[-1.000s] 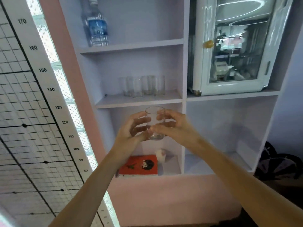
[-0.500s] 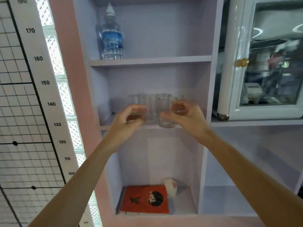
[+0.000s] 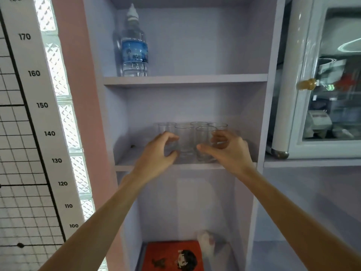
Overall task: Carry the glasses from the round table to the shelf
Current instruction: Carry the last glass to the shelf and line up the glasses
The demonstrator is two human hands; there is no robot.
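Note:
Several clear drinking glasses (image 3: 184, 137) stand in a cluster on the middle board of the pale lilac shelf (image 3: 136, 163). One more glass (image 3: 204, 137) sits at the front right of the cluster, its base on the board. My right hand (image 3: 230, 151) wraps it, thumb across its front and fingers on its right side. Just left of the cluster, my left hand (image 3: 158, 153) hovers with curled, spread fingers and holds nothing.
A water bottle (image 3: 134, 51) stands on the board above. On the bottom board lie a red book (image 3: 172, 255) and a small white object (image 3: 206, 243). A white cabinet with a glass door (image 3: 322, 94) fills the right compartment. A height chart (image 3: 39, 104) hangs at left.
Both hands rose from below the middle board to it, carrying the glass. The glass now rests on the board beside the others, and my left hand has come off it.

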